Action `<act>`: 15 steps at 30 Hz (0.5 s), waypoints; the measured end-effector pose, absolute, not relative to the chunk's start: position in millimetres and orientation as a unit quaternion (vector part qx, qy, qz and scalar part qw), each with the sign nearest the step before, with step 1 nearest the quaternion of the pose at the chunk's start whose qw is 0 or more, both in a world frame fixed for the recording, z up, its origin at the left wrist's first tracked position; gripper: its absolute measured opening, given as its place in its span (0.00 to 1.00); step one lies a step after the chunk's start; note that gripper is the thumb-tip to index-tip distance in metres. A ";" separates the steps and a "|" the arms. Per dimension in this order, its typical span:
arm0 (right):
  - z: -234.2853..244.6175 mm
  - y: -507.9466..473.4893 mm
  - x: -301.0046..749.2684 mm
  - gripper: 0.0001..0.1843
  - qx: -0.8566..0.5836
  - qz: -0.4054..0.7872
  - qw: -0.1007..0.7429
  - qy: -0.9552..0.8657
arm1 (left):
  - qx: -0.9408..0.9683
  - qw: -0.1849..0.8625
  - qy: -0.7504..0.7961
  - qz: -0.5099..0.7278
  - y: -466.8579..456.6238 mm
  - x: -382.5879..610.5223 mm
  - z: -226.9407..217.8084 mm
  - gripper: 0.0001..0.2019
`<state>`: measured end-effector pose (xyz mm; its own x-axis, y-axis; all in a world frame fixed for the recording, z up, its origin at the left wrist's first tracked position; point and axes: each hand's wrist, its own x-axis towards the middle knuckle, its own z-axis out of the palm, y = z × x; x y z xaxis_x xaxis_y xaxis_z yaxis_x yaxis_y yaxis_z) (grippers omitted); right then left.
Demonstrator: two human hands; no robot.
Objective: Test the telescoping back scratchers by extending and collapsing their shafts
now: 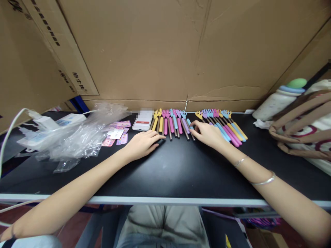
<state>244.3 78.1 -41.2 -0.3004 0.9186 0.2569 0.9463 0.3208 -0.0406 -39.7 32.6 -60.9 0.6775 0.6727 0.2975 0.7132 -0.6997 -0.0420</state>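
Brown cardboard [142, 51] walls in the whole upper half of the frame, and a black table [168, 168] stretches across the middle beneath it. At the right edge slumps a cloth bag [305, 127] with brown straps; I can't see what's inside. Over at the left lies a heap of clear plastic bags [77, 141], crumpled, and nothing shows in them that I can make out.

Between these, along the back of the table, back scratchers lie in two bunches, claws toward the cardboard. The left bunch [175, 121], at centre, runs nearly straight up and down the frame; the right bunch [229, 132] slants from upper left to lower right.

The right hand [205, 133] sits in between, nearer either bunch's inner edge than the other hand. Its thumb and forefinger curve around the left bunch's last handle; whether they pinch it, I can't tell. The left hand [142, 143] rests palm down by the near ends of the yellow ones, fingers loose, apparently gripping nothing.

A lidded bottle [275, 101] leans at right, contents hidden.
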 end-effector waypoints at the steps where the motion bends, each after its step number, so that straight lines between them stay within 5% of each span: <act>1: -42.4 78.4 244.4 0.18 -0.576 -0.064 0.116 -0.807 | -0.913 0.078 -0.380 -0.131 32.7 -39.8 -61.2 0.16; 15: -39.5 76.9 244.2 0.19 -0.581 -0.070 0.080 -0.807 | -0.914 0.075 -0.379 -0.123 32.5 -39.9 -59.9 0.15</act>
<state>244.2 76.9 -39.5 -0.3124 0.9263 0.2106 0.9487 0.3156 0.0193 -39.9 32.5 -59.9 0.6821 0.6749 0.2813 0.7119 -0.7009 -0.0446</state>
